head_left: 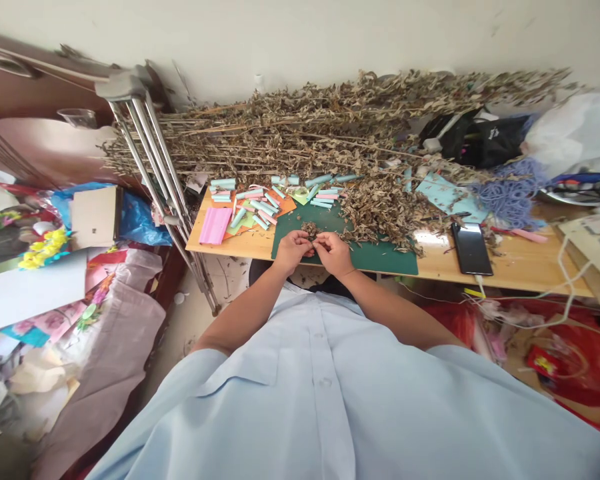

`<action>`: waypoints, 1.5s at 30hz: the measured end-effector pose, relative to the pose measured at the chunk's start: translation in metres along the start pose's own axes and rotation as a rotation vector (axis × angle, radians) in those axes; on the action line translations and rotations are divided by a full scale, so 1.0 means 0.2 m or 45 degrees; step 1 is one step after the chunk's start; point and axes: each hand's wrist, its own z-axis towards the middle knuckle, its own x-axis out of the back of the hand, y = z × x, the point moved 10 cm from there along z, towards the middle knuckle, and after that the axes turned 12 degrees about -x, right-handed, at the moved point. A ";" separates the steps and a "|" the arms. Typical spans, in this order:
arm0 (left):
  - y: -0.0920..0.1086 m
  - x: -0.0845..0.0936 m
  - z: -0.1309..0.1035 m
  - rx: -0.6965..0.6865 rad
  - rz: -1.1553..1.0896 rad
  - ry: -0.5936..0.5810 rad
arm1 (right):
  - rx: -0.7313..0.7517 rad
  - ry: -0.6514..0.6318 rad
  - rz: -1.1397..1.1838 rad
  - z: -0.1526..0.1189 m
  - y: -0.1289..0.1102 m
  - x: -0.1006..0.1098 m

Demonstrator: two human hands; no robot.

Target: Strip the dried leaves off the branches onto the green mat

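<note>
Leaves, dry and brown, sit in a big crumbly heap point(385, 210) on the right part of a green mat point(393, 262), spilling off its far edge, plus a small clump point(310, 230) just past the fingertips. Left hand point(294, 251) and right hand point(333, 253) are close together at the mat's near edge, both half curled, thumbs and fingers drawn in like a pinch. Looks like a dark bit between them, but it's tiny, so I can't tell which hand has hold of it, if either does.

Left of the mat there's a bunch of pink and blue rolls point(267, 213) over colored paper, with a pink sheet point(215, 225) at the table's point(525, 270) left end. Phone point(472, 248) lies off to the right, cable point(480, 288) plugged into its near end. Blue yarn point(510, 190) is tangled up farther right. Long dried stalks point(280, 137) stretch across the far side, and a metal crutch point(155, 153) stands at the left.
</note>
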 end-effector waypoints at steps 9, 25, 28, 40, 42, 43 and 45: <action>0.02 -0.03 -0.01 -0.035 -0.012 -0.067 | -0.043 -0.025 -0.016 0.01 0.03 -0.01; -0.04 0.02 0.00 0.047 -0.029 0.043 | -0.019 -0.010 0.010 0.00 0.01 0.00; -0.04 0.01 0.00 0.041 -0.018 0.037 | -0.015 0.006 -0.014 0.00 0.03 0.00; -0.01 0.01 0.00 0.011 0.071 0.019 | -0.059 -0.003 -0.007 0.01 0.03 0.00; -0.01 0.01 0.00 0.006 0.076 0.006 | -0.125 0.028 0.029 0.03 0.06 0.01; -0.01 0.01 0.00 0.005 0.076 -0.006 | -0.147 0.041 0.046 0.03 0.07 0.02; -0.01 0.00 0.00 0.003 0.064 -0.027 | -0.158 0.046 0.071 0.04 0.07 0.02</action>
